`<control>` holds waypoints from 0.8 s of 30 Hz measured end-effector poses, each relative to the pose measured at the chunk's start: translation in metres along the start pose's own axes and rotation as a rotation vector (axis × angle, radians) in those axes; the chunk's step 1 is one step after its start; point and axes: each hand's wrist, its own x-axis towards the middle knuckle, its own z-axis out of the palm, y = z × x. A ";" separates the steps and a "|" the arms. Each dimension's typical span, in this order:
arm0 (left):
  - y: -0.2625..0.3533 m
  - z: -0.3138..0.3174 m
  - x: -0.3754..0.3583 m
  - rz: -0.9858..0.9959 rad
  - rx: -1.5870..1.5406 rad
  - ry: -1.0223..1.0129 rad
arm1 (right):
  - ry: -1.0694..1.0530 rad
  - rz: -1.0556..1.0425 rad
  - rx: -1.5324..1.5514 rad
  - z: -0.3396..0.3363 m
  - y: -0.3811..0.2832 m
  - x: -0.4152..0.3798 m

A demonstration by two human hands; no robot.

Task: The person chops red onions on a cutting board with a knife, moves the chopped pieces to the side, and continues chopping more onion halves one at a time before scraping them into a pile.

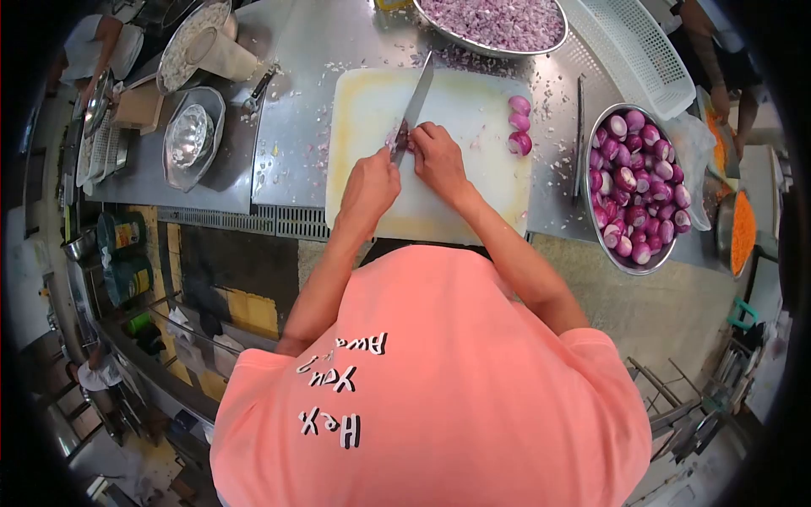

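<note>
My left hand [372, 188] is closed around the handle of a kitchen knife [416, 101], its long blade pointing away from me across the white cutting board [359, 110]. Close beside the blade, my right hand [439, 160] has its fingers curled down on a red onion piece, mostly hidden under the fingertips. Small chopped onion bits [392, 137] lie on the blade's left side. Toward the board's right edge, three peeled red onions [519, 122] sit in a row.
Right of the board stand a metal bowl of peeled red onions [635, 182] and a white basket [629, 51]. A bowl of chopped onion [498, 21] is at the back. On the left are a metal tray [207, 173] and another knife [260, 89]. Other people's arms show at both edges.
</note>
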 end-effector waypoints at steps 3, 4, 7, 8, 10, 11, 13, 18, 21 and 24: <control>-0.002 0.004 -0.015 -0.032 0.031 0.014 | 0.028 0.012 0.031 0.002 0.002 -0.003; -0.008 0.013 -0.011 0.007 0.040 0.020 | 0.030 0.015 0.033 0.002 0.002 0.000; -0.016 0.029 0.010 0.081 0.011 0.055 | 0.004 0.044 0.052 -0.001 0.001 -0.006; -0.018 0.028 0.009 0.081 0.010 0.066 | 0.002 0.046 0.074 -0.001 0.003 -0.005; -0.007 0.011 -0.003 0.044 -0.103 -0.042 | 0.010 0.041 0.102 -0.001 0.004 -0.004; -0.008 0.012 -0.008 0.052 -0.095 -0.038 | 0.021 0.046 0.134 -0.001 0.005 -0.005; -0.015 0.025 -0.021 -0.092 -0.233 -0.110 | 0.033 0.071 0.161 -0.005 0.003 -0.006; 0.009 -0.006 -0.025 -0.010 -0.056 -0.121 | 0.008 0.089 0.143 -0.005 0.004 -0.006; -0.005 0.012 -0.026 0.086 0.016 -0.051 | -0.003 0.102 0.132 -0.005 0.005 -0.005; -0.005 0.014 -0.016 0.104 0.003 -0.053 | 0.022 0.094 0.187 -0.004 0.005 -0.008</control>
